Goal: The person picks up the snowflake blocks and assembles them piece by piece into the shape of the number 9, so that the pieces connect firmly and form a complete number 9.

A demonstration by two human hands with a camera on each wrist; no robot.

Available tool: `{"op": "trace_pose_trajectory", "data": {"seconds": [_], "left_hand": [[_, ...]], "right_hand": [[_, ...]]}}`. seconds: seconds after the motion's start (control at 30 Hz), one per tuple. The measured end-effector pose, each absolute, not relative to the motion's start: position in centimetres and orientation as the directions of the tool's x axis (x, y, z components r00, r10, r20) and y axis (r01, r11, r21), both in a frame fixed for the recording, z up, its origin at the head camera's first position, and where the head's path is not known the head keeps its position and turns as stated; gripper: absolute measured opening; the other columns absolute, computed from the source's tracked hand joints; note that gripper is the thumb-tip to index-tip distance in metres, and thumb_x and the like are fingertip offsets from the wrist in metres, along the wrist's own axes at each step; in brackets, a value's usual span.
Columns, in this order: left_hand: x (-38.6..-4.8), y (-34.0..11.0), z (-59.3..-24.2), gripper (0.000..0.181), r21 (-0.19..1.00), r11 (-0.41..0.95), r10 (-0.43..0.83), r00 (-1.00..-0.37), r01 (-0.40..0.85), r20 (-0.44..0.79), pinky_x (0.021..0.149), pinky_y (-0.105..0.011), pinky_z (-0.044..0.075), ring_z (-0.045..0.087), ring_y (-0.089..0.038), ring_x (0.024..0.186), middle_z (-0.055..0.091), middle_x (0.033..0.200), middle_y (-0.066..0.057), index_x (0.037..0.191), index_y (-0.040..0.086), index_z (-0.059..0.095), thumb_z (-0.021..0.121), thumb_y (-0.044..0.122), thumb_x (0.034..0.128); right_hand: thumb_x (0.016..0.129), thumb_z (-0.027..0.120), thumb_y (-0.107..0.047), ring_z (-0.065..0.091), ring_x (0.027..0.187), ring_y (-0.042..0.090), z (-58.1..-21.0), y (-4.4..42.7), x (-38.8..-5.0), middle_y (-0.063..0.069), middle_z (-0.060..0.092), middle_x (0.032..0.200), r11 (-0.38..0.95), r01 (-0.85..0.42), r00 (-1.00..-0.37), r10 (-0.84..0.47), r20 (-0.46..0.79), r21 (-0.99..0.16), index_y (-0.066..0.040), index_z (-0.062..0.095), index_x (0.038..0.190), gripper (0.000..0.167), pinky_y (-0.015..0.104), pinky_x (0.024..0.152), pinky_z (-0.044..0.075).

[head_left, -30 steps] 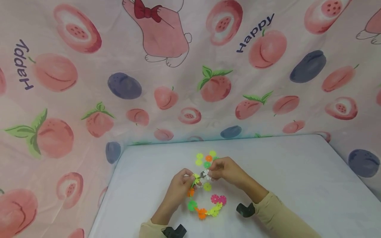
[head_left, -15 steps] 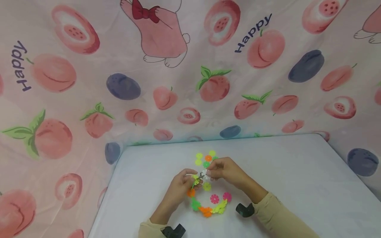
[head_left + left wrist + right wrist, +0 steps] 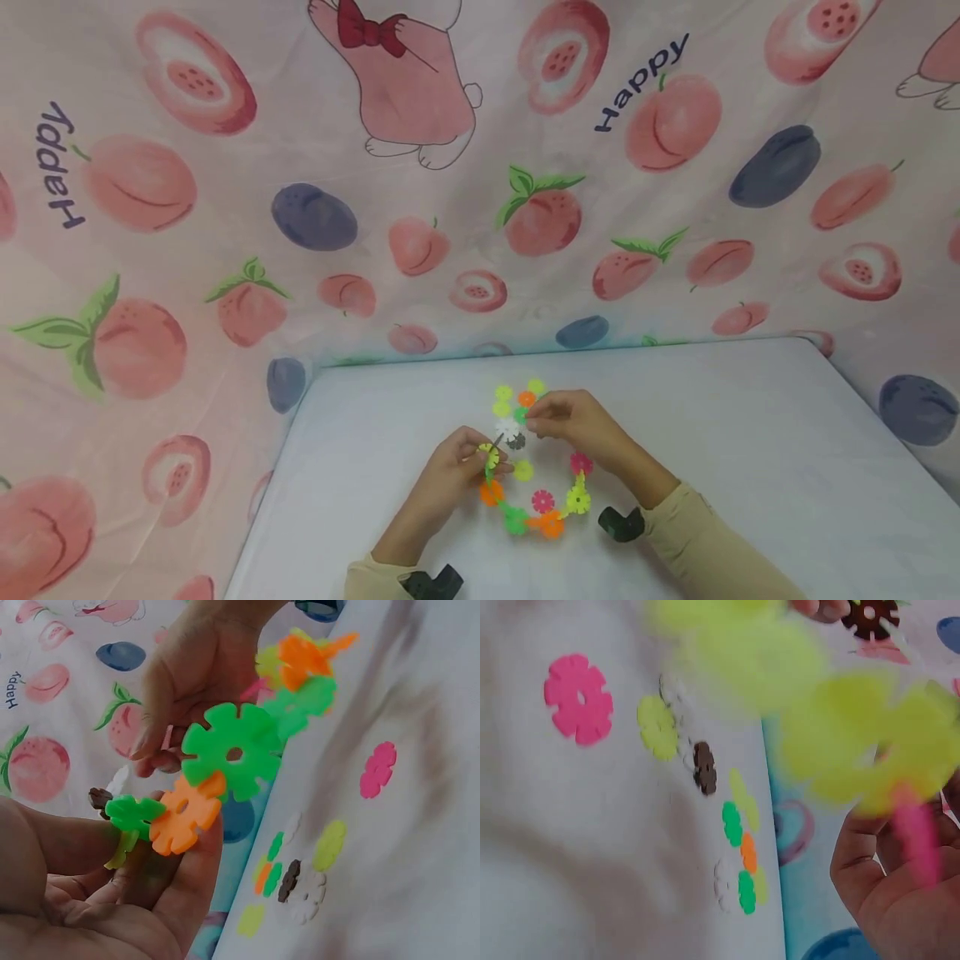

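A curved chain of slotted plastic flower discs hangs from my left hand (image 3: 447, 472). That hand pinches a yellow disc (image 3: 488, 455) near one end. Beyond it on the chain are a brown disc (image 3: 99, 799) and a white disc (image 3: 118, 780). The other way run green (image 3: 234, 750), orange (image 3: 186, 814) and yellow (image 3: 578, 500) discs, ending in a pink disc (image 3: 581, 463). My right hand (image 3: 573, 421) hovers just right of the white end, thumb and fingers slightly apart, with nothing visible between them. In the right wrist view the chain is blurred.
Loose discs lie on the white table (image 3: 720, 442): one pink (image 3: 543, 501), one yellow (image 3: 523, 470), one brown (image 3: 705, 768), and a small group behind with orange (image 3: 527, 399) and green. A fruit-print cloth (image 3: 420, 200) hangs along the table's far and left sides.
My right fingers have come off the white disc and moved slightly up. The chain's lower part has swung to the right, its pink end rising. My left hand keeps its pinch.
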State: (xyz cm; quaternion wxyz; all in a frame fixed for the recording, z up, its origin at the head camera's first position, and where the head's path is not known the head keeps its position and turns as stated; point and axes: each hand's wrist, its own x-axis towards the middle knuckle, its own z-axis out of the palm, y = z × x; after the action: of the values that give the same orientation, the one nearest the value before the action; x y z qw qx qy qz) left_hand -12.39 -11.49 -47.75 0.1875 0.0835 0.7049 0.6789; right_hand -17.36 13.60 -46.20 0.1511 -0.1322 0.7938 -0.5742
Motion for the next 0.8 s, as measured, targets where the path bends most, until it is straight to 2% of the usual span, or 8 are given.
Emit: {"op": "trace_pose_trajectory", "data": {"seconds": [0.13,0.23,0.33,0.4,0.5,0.57,0.7,0.8], "left_hand": [[-12.5,-12.1,-47.7,0.017,0.988,0.022,0.361,-0.921,-0.150,-0.148,0.098,-0.037,0.057,0.074,-0.027,0.109,0.066,0.124,-0.029,0.118,0.000,0.050,0.052,0.012,0.1060],[-12.5,-12.5,-47.6,0.019,0.988,0.001,0.351,-0.925,-0.155,-0.145,0.097,-0.035,0.056,0.073,-0.027,0.112,0.063,0.127,-0.031,0.119,0.000,0.049,0.052,0.014,0.1065],[-12.6,-12.8,-47.4,0.019,0.987,-0.031,0.342,-0.930,-0.156,-0.137,0.098,-0.034,0.056,0.072,-0.027,0.114,0.062,0.128,-0.032,0.121,0.000,0.048,0.050,0.013,0.1071],[-12.6,-12.9,-47.3,0.018,0.987,-0.050,0.335,-0.934,-0.154,-0.129,0.098,-0.035,0.056,0.072,-0.027,0.115,0.062,0.128,-0.031,0.121,-0.001,0.047,0.048,0.011,0.1072],[-12.7,-13.0,-47.3,0.017,0.985,-0.083,0.312,-0.943,-0.150,-0.117,0.100,-0.035,0.055,0.072,-0.027,0.115,0.063,0.128,-0.030,0.121,0.000,0.046,0.048,0.010,0.1068],[-12.8,-13.0,-47.3,0.018,0.984,-0.101,0.294,-0.949,-0.148,-0.113,0.101,-0.034,0.055,0.071,-0.027,0.115,0.063,0.129,-0.030,0.120,0.000,0.046,0.049,0.011,0.1070],[-13.0,-13.0,-47.4,0.020,0.980,-0.133,0.259,-0.960,-0.149,-0.110,0.101,-0.033,0.054,0.070,-0.026,0.117,0.063,0.130,-0.029,0.121,0.001,0.045,0.049,0.015,0.1078],[-13.1,-12.9,-47.4,0.021,0.979,-0.146,0.240,-0.965,-0.145,-0.107,0.101,-0.033,0.054,0.070,-0.026,0.119,0.064,0.127,-0.026,0.122,0.000,0.045,0.049,0.016,0.1082]], "right_hand": [[0.092,0.077,-0.033,0.067,0.099,0.039,-47.0,14.7,-17.9,0.012,0.074,0.106,0.314,-0.011,-0.928,-0.357,-0.107,-0.949,-0.013,0.075,0.107,0.024,0.049,0.088,0.056],[0.093,0.075,-0.031,0.068,0.097,0.034,-47.7,15.4,-18.3,0.021,0.072,0.112,0.314,0.010,-0.929,-0.349,-0.125,-0.949,-0.005,0.073,0.112,0.032,0.041,0.085,0.057],[0.094,0.074,-0.031,0.067,0.099,0.028,-48.4,15.7,-18.5,0.018,0.072,0.113,0.340,0.042,-0.926,-0.341,-0.165,-0.940,-0.002,0.071,0.116,0.037,0.038,0.088,0.054],[0.094,0.074,-0.031,0.064,0.105,0.025,-49.0,15.7,-18.6,0.011,0.073,0.113,0.387,0.043,-0.922,-0.340,-0.186,-0.921,-0.005,0.073,0.116,0.034,0.041,0.094,0.053],[0.094,0.074,-0.032,0.063,0.110,0.021,-50.1,15.7,-18.5,-0.001,0.074,0.112,0.474,-0.011,-0.916,-0.359,-0.182,-0.881,-0.014,0.077,0.110,0.025,0.047,0.101,0.050],[0.093,0.074,-0.032,0.064,0.110,0.019,-50.7,15.6,-18.4,-0.005,0.075,0.109,0.518,-0.098,-0.902,-0.406,-0.144,-0.850,-0.019,0.078,0.106,0.019,0.047,0.102,0.050],[0.091,0.076,-0.022,0.067,0.099,0.012,-51.1,15.3,-18.0,-0.010,0.076,0.101,0.554,-0.283,-0.841,-0.536,-0.075,-0.783,-0.023,0.079,0.101,0.011,0.037,0.093,0.054],[0.084,0.081,-0.017,0.065,0.093,0.007,-50.9,14.9,-17.5,-0.015,0.075,0.097,0.592,-0.328,-0.809,-0.578,-0.104,-0.736,-0.027,0.078,0.097,0.017,0.031,0.089,0.054]]}}
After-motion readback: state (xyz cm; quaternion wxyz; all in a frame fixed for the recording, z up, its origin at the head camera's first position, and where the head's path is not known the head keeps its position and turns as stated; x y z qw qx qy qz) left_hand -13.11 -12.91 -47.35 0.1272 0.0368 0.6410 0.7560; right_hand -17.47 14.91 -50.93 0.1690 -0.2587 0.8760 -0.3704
